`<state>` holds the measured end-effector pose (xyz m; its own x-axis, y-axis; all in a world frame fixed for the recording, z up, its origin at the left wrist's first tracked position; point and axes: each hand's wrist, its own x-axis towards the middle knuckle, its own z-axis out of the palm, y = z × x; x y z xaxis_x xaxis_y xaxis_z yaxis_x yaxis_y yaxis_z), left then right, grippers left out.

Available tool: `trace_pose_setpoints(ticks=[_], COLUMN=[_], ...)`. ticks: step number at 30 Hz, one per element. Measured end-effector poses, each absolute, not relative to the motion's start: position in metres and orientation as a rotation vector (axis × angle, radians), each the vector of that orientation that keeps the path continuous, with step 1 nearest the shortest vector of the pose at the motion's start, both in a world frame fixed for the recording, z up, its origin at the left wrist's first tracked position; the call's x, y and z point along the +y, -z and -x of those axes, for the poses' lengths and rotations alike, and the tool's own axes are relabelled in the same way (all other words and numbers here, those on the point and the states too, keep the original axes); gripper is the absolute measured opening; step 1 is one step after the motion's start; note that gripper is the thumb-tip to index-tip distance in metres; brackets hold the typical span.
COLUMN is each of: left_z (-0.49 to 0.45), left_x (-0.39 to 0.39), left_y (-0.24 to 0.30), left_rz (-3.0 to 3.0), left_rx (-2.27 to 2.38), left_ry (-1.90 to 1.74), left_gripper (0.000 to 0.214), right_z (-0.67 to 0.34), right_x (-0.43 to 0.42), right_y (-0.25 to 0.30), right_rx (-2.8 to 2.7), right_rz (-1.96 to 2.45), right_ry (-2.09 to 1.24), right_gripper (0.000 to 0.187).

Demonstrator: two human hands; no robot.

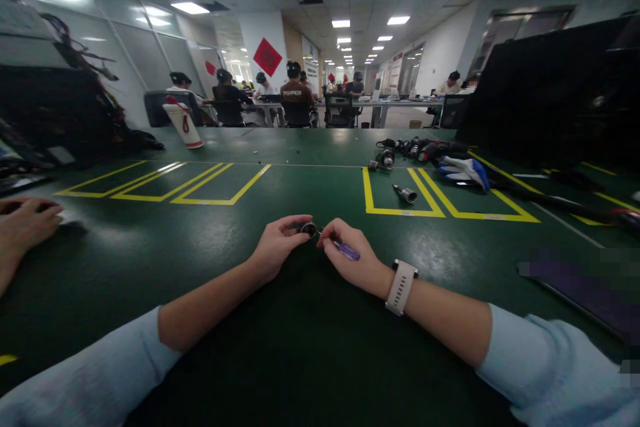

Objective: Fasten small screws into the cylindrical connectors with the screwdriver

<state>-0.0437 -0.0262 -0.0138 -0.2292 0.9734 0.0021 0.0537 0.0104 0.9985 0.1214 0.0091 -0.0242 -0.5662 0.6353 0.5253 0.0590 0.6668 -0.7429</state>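
Between the thumb and fingers of my left hand (279, 245) is a small round metal part (309, 229), dark inside its ring-shaped opening. My right hand (353, 255) grips a screwdriver (349, 251) with a see-through purple handle. Its thin shaft points left, and the tip reaches the edge of the metal part; whether it touches is too small to tell. Both hands are over the green table (310, 347), close together. Beyond them, a silver metal piece with a narrow stem (406, 194) lies inside a yellow-taped square.
Several metal connectors (386, 159) and dark cables lie at the back right, beside a blue and white glove (463, 172). A white cup (184, 123) stands back left. Another person's hand (30, 227) rests at the left edge. A dark flat device (575, 287) lies right.
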Motion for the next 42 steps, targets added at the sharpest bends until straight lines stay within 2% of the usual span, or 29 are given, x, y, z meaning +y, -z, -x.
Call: trace_pose_setpoints(ticks=[8,18,28,42], left_z=[0.03,0.025,0.038,0.039], left_x=[-0.017,-0.021,-0.028,-0.03], left_y=[0.009,0.002,0.012,0.013], left_rz=[-1.115,-1.234,-1.27,-1.276], left_rx=[1.586,1.665,1.591,1.57], left_ry=[-1.262,-1.305,-1.384,-1.37], left_gripper=[0.04,0.028,0.03,0.031], right_z=[-0.134,-0.133,-0.124,-0.121], right_x=[0.018,0.016,0.005,-0.004], right_y=[0.02,0.02,0.021,0.015], right_rx=[-2.262,-2.282,-2.233,-2.382], right_rz=[0.504,0.506,0.476,0.516], right_ry=[-0.596,-0.573,-0.593,-0.408], right_gripper=[0.005,0.004,0.011,0.012])
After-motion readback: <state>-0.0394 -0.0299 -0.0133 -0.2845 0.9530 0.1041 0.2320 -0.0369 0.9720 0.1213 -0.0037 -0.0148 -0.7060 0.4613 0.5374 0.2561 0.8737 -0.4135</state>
